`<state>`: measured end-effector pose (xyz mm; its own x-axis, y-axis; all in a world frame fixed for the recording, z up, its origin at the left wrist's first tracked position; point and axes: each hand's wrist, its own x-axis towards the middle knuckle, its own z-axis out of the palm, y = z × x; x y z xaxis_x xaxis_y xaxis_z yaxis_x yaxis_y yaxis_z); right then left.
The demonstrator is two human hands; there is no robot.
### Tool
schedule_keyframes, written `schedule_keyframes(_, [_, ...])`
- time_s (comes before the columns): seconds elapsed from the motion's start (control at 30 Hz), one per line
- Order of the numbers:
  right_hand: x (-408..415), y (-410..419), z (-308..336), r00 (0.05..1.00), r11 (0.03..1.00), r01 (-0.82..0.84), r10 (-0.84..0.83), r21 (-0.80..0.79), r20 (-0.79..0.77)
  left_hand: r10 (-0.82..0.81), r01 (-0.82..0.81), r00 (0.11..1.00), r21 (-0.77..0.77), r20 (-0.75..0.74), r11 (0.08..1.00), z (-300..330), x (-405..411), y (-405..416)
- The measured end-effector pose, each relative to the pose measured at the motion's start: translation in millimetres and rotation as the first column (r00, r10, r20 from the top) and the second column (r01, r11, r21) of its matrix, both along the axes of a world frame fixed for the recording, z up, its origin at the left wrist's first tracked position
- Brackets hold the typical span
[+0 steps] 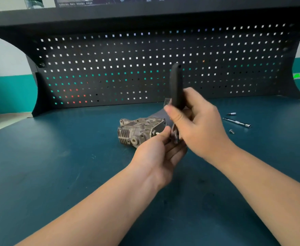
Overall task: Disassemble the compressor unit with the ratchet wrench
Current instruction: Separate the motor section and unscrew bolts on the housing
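The right hand was wrapped round the black handle of the ratchet wrench, which stood nearly upright with its head hidden down between the two hands. The left hand pinched at something small by that head — a bit or socket, by my guess, though blur hid it. The compressor unit lay on the bench mat just beyond the left fingertips, untouched.

It looked like the tool was being fitted out, not yet turning a fastener. Next, the head would need seating squarely on a bolt while the other hand steadied the casting.

Right of the right knuckles lay an extension bar, a loose bit and a screw. No brand or writing was legible — the screen strip above was too blurred.
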<state>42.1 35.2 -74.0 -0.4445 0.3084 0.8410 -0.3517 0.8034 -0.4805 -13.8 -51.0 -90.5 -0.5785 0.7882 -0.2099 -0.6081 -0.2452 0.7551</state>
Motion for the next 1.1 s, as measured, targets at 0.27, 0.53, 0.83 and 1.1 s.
schedule_keyframes(0.27, [-9.7,20.9,-4.3,0.972,0.052,-0.123,0.208,-0.991,-0.110,0.041,-0.040,0.999,-0.042,0.009,0.998,0.1,-0.1,1.1])
schedule_keyframes(0.53, [-3.2,2.0,4.4,0.998,0.956,-0.017,0.034,-0.292,0.052,0.028,-0.028,1.000,-0.004,-0.009,1.000,-1.4,-0.8,-0.4])
schedule_keyframes(0.83, [-12.2,19.4,-8.6,0.970,0.171,-0.184,0.188,-0.968,-0.152,0.045,-0.045,0.999,-0.035,0.008,0.998,-1.1,-1.3,1.1])
schedule_keyframes(1.1, [-6.6,8.6,-5.5,1.000,0.941,0.023,-0.026,-0.339,-0.004,-0.009,0.007,0.999,-0.040,-0.045,0.999,-3.3,-1.4,0.9])
